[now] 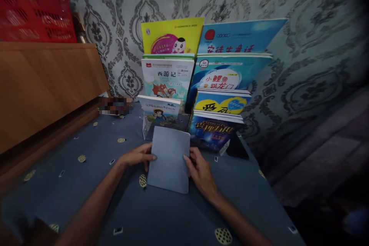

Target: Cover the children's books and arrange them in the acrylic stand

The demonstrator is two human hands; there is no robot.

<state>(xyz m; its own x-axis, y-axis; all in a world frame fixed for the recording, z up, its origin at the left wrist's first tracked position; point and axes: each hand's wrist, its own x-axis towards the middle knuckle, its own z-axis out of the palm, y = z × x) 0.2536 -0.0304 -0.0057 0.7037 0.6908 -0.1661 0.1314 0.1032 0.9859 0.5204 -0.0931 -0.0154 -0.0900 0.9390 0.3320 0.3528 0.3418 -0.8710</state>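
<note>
A thin grey-blue book (170, 159), its plain cover facing me, stands tilted on the blue patterned cloth (86, 184) just in front of a clear tiered book rack (145, 128). My left hand (138, 156) grips its left edge and my right hand (200, 171) grips its right edge, fingers wrapped onto the cover. The rack holds several children's books in stepped rows: a yellow one (173, 36) and a light blue one (239, 36) at the top, and a dark starry one (215, 132) at the bottom right.
A wooden cabinet side (43, 84) rises on the left with a red plastic basket (31, 11) on top. Grey damask wallpaper (302, 46) backs the rack. The table edge drops away on the right into a dark floor (323, 169).
</note>
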